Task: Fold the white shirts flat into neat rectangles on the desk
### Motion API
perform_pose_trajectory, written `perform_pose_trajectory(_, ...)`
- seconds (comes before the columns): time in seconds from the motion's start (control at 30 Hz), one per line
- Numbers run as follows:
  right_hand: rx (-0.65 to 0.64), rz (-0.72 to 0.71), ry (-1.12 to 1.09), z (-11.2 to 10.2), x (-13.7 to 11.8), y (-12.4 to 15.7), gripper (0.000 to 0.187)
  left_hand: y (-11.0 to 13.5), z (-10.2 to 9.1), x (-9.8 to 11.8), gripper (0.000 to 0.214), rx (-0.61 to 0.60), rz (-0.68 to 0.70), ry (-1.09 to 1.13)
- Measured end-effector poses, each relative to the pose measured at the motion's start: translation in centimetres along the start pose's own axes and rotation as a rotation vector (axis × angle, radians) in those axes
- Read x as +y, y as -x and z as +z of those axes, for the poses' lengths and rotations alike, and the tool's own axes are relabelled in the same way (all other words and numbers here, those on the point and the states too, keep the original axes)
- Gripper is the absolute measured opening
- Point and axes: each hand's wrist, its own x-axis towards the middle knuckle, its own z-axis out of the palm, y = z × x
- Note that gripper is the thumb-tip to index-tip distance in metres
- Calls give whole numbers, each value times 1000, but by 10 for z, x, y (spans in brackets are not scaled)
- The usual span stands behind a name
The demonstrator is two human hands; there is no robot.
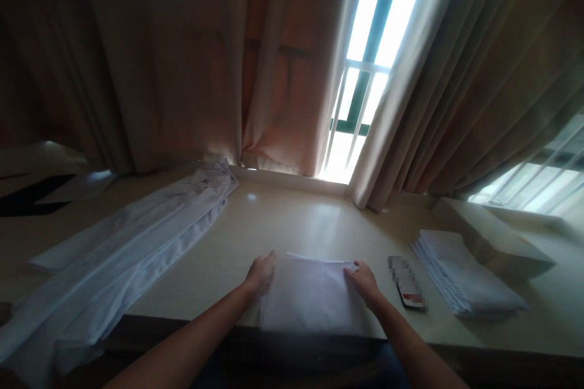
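Note:
A folded white cloth (310, 298) lies on the pale table (283, 225) just in front of me. My left hand (261, 272) rests on its far left corner, fingers curled over the edge. My right hand (362, 281) sits on the far right corner, fingers bent and pressing the fabric. Both hands touch the cloth along its far edge. Whether either hand pinches the fabric or only presses it is hard to make out in the dim light.
A long heap of white fabric (128, 249) stretches along the left side. A stack of folded white cloths (465, 279) lies at the right beside a flat box (493, 237). A small blurred card-like object (407, 282) lies between. Curtains and a window stand behind.

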Motion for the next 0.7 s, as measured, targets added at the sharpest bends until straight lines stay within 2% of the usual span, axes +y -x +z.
perform_pose_trajectory(0.07,23,2,49,9,10,-4,55,-8,-1,-6,49,77,8,-49)
perform_pose_trajectory(0.13,49,-58,125,17,16,-1,56,-13,-2,-14,52,117,17,-100)
perform_pose_trajectory(0.23,99,-116,257,25,20,7,53,-15,3,-26,61,72,-18,-229)
perform_pose_trajectory(0.37,101,98,285,33,27,10,60,-12,13,-36,42,-28,9,-279)
perform_pose_trajectory(0.43,94,161,281,34,31,7,51,-12,18,-35,31,-28,70,-265)
perform_pose_trajectory(0.53,117,182,299,36,37,7,39,-14,26,-33,24,-3,149,-248)
perform_pose_trajectory(0.7,198,187,367,45,39,16,36,-19,44,-39,26,67,195,-269)
